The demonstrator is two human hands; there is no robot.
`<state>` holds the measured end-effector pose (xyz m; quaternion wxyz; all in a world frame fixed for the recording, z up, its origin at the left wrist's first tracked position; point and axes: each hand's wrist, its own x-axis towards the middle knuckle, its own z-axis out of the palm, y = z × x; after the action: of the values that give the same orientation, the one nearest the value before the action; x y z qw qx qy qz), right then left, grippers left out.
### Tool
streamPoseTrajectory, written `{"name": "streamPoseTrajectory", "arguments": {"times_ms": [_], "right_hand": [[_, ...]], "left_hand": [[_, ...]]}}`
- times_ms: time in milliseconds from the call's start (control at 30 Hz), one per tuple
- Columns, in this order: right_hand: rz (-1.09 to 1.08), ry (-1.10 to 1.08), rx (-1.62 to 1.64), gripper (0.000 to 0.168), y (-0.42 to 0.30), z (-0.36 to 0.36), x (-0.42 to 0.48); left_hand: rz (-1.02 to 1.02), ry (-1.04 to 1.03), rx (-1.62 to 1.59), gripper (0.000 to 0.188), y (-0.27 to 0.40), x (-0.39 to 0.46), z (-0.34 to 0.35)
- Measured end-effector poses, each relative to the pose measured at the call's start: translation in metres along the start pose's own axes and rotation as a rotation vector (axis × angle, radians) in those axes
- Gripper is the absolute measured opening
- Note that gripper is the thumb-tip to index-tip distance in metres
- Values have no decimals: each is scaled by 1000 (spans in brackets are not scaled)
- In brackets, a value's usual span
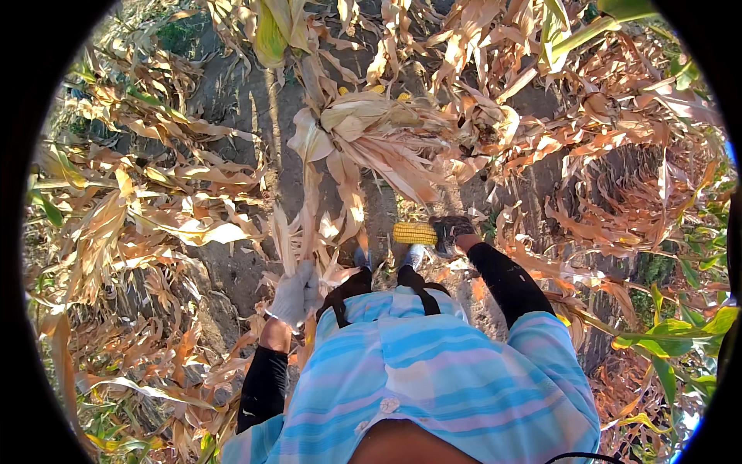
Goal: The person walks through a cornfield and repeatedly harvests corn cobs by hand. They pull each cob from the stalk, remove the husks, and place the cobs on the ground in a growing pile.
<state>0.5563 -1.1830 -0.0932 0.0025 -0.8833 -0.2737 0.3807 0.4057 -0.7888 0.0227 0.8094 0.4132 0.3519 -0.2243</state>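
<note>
In my right hand [455, 233], which wears a dark glove, is a husked yellow corn cob [415, 233], held by its end above my foot. A pale knit glove covers my left hand [295, 294]; its fingers are closed around dry corn husk leaves [290, 246] attached to a stalk in front of me. An opened dry corn husk [382, 133] spreads over the ground just ahead of my feet. Beyond it, yellow kernels of other cobs [404, 97] peep out from among the leaves.
Dry corn stalks and leaves [174, 226] crowd both sides. A partly green husked ear [271, 40] hangs at the top. Green corn leaves [672, 336] reach in from the right. Bare soil [226, 272] shows between the rows.
</note>
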Motion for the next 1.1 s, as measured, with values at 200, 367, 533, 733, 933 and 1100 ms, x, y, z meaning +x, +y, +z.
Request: {"name": "streamPoseTrajectory", "arguments": {"times_ms": [200,367,533,733,933,1100], "right_hand": [[300,97,1025,35,40,49,82],[-25,686,1928,48,50,-21,142],[105,975,1467,39,35,-60,67],[-62,1550,589,58,28,-148,-71],[-491,1253,-78,56,65,-242,-73],[-699,1133,-2,45,84,-253,-27]], "left_hand": [[-224,568,1948,73,-22,-13,-123],[108,499,1967,70,-35,-11,-79],[367,72,1763,49,-24,43,50],[704,-215,1257,52,-24,106,214],[976,-359,1260,39,3,193,284],[1372,-291,1252,27,29,219,297]]}}
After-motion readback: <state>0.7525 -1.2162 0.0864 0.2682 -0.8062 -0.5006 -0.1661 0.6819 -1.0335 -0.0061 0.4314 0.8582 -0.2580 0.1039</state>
